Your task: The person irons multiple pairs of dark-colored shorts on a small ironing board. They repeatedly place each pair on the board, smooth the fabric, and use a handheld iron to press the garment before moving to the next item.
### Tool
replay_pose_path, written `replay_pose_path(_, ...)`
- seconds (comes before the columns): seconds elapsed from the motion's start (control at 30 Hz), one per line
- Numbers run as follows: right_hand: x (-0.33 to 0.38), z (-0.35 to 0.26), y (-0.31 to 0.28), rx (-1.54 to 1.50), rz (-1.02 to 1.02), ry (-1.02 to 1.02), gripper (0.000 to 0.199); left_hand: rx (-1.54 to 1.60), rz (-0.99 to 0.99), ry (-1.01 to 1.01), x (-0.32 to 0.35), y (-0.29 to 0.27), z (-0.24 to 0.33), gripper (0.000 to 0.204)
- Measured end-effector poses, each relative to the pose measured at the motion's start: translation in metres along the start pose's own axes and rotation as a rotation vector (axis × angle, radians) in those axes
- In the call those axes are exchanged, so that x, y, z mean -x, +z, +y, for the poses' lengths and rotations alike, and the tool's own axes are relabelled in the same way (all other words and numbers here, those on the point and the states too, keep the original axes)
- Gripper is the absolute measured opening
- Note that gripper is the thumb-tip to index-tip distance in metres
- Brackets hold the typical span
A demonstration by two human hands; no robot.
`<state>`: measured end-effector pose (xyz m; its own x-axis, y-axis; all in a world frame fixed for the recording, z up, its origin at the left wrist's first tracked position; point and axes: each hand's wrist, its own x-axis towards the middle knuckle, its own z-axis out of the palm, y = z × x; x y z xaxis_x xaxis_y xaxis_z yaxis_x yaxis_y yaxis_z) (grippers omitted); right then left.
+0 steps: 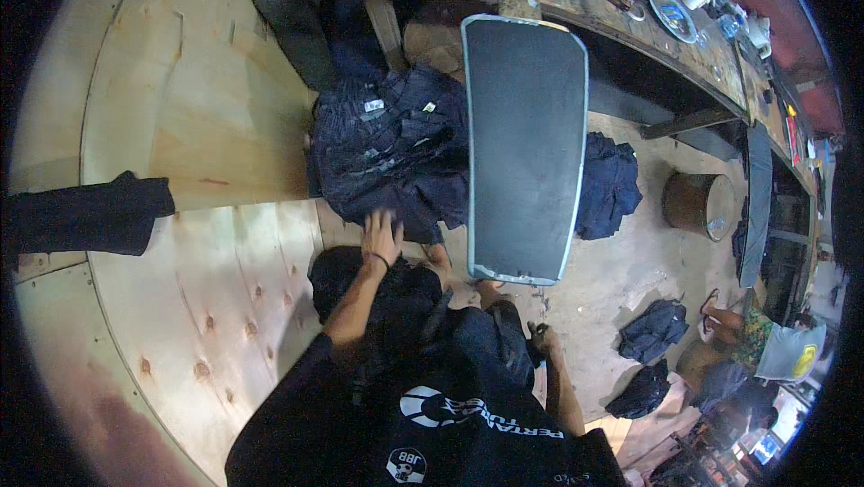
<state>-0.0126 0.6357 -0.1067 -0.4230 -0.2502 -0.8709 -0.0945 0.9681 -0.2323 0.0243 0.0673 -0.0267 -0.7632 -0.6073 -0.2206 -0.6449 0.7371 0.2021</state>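
My left hand (382, 237) lies with its fingers apart at the near edge of a big heap of dark navy trousers (387, 145), which show small white labels. My right hand (543, 340) is low beside my right leg, its fingers curled round a small dark thing that I cannot make out. Right of the heap and in front of me stands a long dark grey board (526, 145) with a pale edge. More dark cloth (333, 280) is bunched beside my left leg.
A wooden workbench (621, 23) runs along the far side, with a plate (673, 17) and tools. Beyond the board lie another dark pile (607, 185) and a round brown stool (698, 205). Dark garment bundles (652, 331) lie near another person (765, 347). Plywood panels (198, 307) stand left.
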Motion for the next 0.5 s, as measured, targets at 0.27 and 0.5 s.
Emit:
replay_pose_path(0.27,0.133,-0.104,-0.110,-0.575,-0.227,0.213,0.071,0.156,0.109,0.133,-0.074,-0.052,0.011,0.035)
replay_pose_path(0.5,0.194,-0.117,-0.110,-0.460,-0.209,-0.131,0.047,0.177,-1.054,0.072,0.077,0.009,-0.005,0.046)
